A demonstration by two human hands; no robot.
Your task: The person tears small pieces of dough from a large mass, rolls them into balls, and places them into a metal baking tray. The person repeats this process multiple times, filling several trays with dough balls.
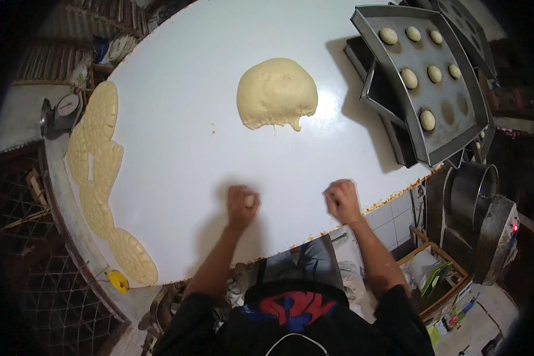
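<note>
My left hand (pixel 243 204) is curled around a small dough ball (pixel 249 200), just above the white tabletop (pixel 182 178). To its right, near the table's front edge, my right hand (pixel 341 201) has its fingers bent inwards; whether anything lies inside them cannot be told. Beyond both hands rests a large rounded mass of dough (pixel 277 93) with a ragged lower edge. At the upper right, a metal baking tray (pixel 439 100) holds several small dough balls (pixel 434 74), spaced apart, on top of other trays.
Flattened, dimpled dough pieces (pixel 100 178) line the table's left edge. A dial scale (pixel 66 105) stands beyond them, and a yellow round object (pixel 117 281) lies at the lower left corner. Right of the table are a metal bowl (pixel 471 193) and a wooden crate (pixel 445 289).
</note>
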